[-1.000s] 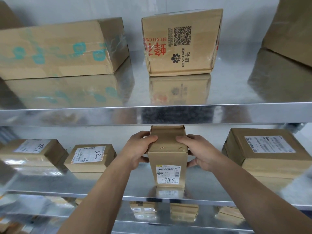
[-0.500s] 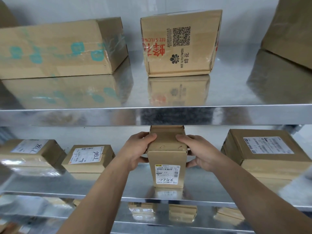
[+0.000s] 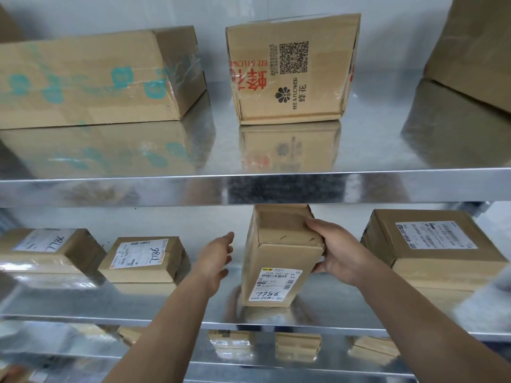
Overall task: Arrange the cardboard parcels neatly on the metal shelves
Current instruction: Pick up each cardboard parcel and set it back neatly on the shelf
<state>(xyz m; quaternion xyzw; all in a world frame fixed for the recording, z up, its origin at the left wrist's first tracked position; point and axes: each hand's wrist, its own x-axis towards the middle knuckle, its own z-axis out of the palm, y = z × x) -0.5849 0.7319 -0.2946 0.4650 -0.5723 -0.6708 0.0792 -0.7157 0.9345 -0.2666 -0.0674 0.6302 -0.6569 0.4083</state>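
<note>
The left hand [image 3: 214,257] has just let go, its grip released. The right hand [image 3: 336,254] still grasps the upright parcel [image 3: 276,261] on the middle shelf [image 3: 166,308]; placing seems nearly finished.

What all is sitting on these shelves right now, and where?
Shelves: three levels seen, shiny metal.
Long box: one, brown with teal marks, top shelf left.
Printed box: one, brown with red and black print, top shelf middle.
Big box: one, brown, top shelf right, cut off.
Labelled parcels: two, brown, middle shelf left.
Upright parcel: one, brown, middle shelf centre.
Flat parcel: one, brown, middle shelf right.
Lower parcels: several, brown, bottom shelf, partly hidden.
Left hand: open, beside the upright parcel, apart.
Right hand: gripping the upright parcel.
</note>
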